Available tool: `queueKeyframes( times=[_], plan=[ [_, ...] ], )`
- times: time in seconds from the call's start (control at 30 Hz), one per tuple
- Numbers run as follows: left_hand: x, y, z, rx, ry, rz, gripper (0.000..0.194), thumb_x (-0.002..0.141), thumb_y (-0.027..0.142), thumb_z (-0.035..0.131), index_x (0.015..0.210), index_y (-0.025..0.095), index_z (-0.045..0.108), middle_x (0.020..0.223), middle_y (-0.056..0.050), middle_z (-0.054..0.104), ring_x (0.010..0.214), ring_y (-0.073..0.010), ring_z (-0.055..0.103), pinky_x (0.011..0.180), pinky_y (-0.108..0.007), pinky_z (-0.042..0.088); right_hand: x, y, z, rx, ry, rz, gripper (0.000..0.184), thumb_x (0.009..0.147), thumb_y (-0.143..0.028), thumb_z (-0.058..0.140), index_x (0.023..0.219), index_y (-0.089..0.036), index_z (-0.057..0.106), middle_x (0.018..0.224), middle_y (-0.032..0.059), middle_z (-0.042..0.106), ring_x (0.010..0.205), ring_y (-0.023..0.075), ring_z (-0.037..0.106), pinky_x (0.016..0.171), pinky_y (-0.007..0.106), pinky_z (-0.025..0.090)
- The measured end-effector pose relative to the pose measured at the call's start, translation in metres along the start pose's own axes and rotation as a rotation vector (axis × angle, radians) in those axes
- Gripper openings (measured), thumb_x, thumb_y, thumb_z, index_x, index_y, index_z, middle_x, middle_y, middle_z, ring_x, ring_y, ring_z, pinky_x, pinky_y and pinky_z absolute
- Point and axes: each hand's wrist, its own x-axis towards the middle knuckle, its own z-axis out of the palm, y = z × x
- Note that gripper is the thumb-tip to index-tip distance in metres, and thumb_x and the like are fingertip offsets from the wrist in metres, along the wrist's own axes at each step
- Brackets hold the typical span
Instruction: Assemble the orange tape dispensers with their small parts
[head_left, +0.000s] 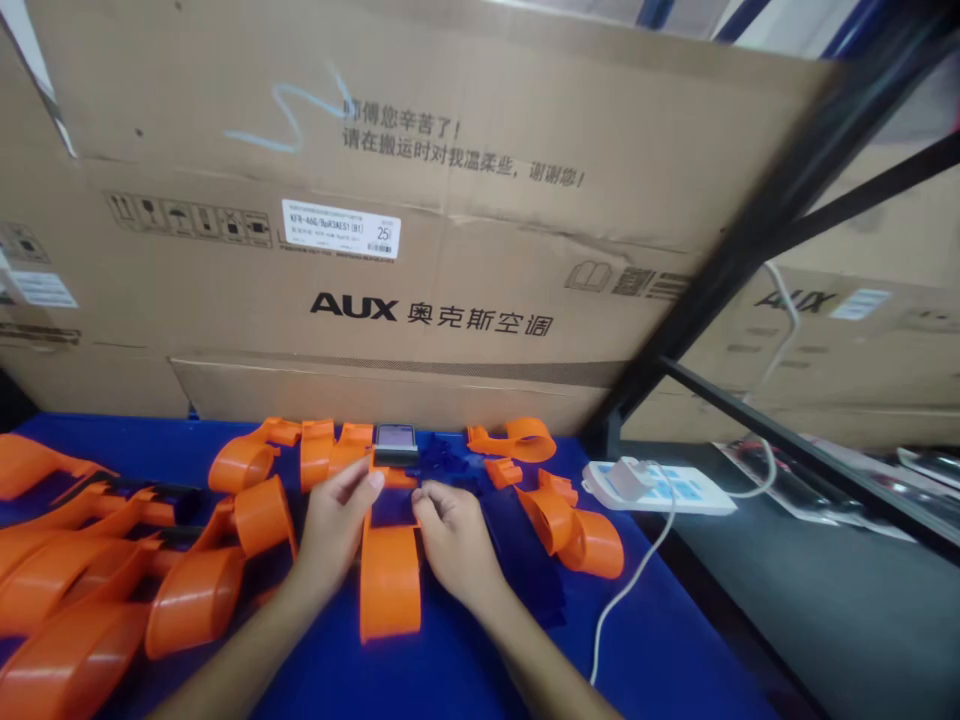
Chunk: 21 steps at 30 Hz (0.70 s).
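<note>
In the middle of the blue surface, an orange looped plastic piece (390, 585) lies between my hands, its rounded loop toward me. My left hand (337, 515) pinches its upper left edge, thumb and fingers together. On the other side, my right hand (454, 535) has its fingers curled in a pinch at the piece's upper right corner; anything tiny inside that pinch is hidden. A dark blue patch (394, 508) shows between the two hands, within the orange frame. Just beyond the fingertips stands a small device with a grey screen (396, 440).
Several orange looped pieces (199, 595) crowd the left side, and more orange pieces (574, 530) lie right. Dark blue sheets (525, 560) are beside my right hand. A white power strip (664, 487) with a cable sits right. Cardboard boxes (450, 270) and a dark metal post (720, 260) stand behind.
</note>
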Motion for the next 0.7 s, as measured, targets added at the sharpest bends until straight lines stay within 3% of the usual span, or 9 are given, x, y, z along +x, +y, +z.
queueKeyframes(
  times=[0.13,0.3,0.53,0.7],
  plan=[
    [0.008,-0.006,-0.005,-0.028,0.087,-0.002,0.044,0.079,0.046,0.078,0.114,0.019,0.078,0.119,-0.010,0.077,0.114,-0.0300,0.069,0.100,-0.041,0.052,0.009,0.000,0.007,-0.023,-0.011,-0.043,0.028,0.088,-0.025,0.046,0.060,-0.020,0.041,0.061,-0.0038,0.043,0.060,0.0116,0.041,0.056,0.024,0.028],
    [0.015,-0.014,-0.010,-0.018,0.088,-0.013,0.047,0.078,0.049,0.078,0.113,0.018,0.078,0.122,-0.011,0.076,0.114,-0.0316,0.069,0.099,-0.042,0.053,0.014,0.001,0.013,-0.006,0.003,-0.032,0.028,0.088,-0.027,0.044,0.061,-0.020,0.042,0.062,-0.0033,0.046,0.061,0.0119,0.042,0.057,0.024,0.030],
    [0.013,-0.003,-0.004,-0.055,0.040,-0.013,0.046,0.078,0.048,0.078,0.111,0.016,0.077,0.115,-0.011,0.077,0.111,-0.0301,0.069,0.098,-0.040,0.052,0.016,0.006,0.010,0.035,0.029,-0.038,0.026,0.083,-0.025,0.048,0.058,-0.020,0.043,0.059,-0.0052,0.042,0.057,0.0104,0.037,0.054,0.022,0.029],
    [0.004,-0.001,-0.005,-0.142,0.109,-0.019,0.040,0.075,0.048,0.081,0.103,0.019,0.076,0.100,-0.009,0.079,0.103,-0.0295,0.071,0.089,-0.038,0.055,0.018,0.008,0.006,0.033,-0.009,-0.063,0.026,0.082,-0.027,0.049,0.057,-0.020,0.044,0.058,-0.0059,0.041,0.056,0.0098,0.037,0.052,0.021,0.029]
  ],
)
